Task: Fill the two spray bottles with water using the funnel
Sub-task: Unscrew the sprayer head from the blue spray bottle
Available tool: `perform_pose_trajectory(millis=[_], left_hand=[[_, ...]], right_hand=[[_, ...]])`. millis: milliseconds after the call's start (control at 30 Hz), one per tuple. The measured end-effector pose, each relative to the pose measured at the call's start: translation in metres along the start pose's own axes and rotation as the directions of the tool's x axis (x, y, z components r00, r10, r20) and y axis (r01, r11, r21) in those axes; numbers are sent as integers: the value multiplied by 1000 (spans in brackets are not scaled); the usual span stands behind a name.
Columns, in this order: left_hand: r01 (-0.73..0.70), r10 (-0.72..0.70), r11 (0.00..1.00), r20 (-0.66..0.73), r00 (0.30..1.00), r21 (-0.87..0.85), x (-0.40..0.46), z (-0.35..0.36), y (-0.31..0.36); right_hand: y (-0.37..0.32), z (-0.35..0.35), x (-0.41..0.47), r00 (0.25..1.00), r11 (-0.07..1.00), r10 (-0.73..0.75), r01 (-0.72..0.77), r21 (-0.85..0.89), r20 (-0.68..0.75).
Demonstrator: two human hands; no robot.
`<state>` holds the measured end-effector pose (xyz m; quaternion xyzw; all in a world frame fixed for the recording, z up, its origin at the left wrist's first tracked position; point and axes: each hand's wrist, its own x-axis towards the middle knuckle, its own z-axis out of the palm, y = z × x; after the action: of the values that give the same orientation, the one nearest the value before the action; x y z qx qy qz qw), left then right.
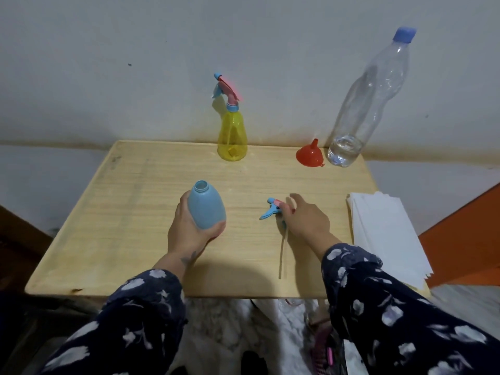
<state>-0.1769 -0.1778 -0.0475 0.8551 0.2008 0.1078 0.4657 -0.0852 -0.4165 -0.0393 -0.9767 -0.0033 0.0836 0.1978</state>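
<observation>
The left hand (190,226) has its grip curled round the blue bottle (207,205), open-necked and tilted above the counter (130,212). The right hand (305,220) pinches the sprayer head (272,208) lying on the counter. At the back stand the yellow bottle (232,136), red funnel (309,156) and water bottle (362,104).

white paper stack (387,234) on wooden table (135,212) (right edge).

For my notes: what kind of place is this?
Probably a room at home, not a workshop: a small wooden table stands against a stained plain wall, with a reused water bottle and folded white paper.
</observation>
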Motion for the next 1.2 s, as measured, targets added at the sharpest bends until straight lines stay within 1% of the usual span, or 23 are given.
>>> perform_pose_trajectory(millis=[67,133,167,233,333,400,500,667,800,900,967,1067,1133,1200], left_hand=[[15,-15,1000,9,1000,6,-1,-1,0],[21,-20,1000,12,1000,-2,-1,-2,0],[24,-24,1000,17,1000,-16,-1,-2,0],[53,-51,996,36,998,-67,0,-3,-2],[119,-112,980,52,992,-158,4,-2,-6],[126,-119,978,51,992,-169,7,-1,-5],[127,-121,982,50,991,-138,10,1,-4],[112,-112,990,13,994,-82,12,2,-6],[95,-94,994,11,995,-60,13,2,-4],[107,-106,990,22,994,-90,12,2,-4],[95,-93,992,29,995,-81,10,1,-4],[74,-71,993,37,997,-87,9,0,-4],[81,-77,992,44,996,-92,10,-1,-4],[109,-101,987,73,992,-115,11,-2,-5]], right_hand=[[2,-5,13,993,988,80,-66,142,-90],[9,-8,35,983,949,122,-74,306,-140],[12,-10,46,980,934,135,-76,348,-147],[16,-16,68,974,928,153,-83,363,-169],[18,-24,101,948,881,181,-38,471,-261],[18,-25,121,931,853,210,-25,521,-300],[20,-15,147,930,856,219,-38,515,-296],[19,-4,171,885,926,239,-84,368,-400],[18,-7,171,893,926,242,-96,364,-380],[10,-13,158,904,902,232,-63,426,-358],[3,-16,145,918,870,219,-31,493,-329],[-12,-23,121,950,831,159,18,556,-268],[-22,-28,103,967,817,123,29,577,-222],[-36,-33,81,973,791,100,49,609,-207]])
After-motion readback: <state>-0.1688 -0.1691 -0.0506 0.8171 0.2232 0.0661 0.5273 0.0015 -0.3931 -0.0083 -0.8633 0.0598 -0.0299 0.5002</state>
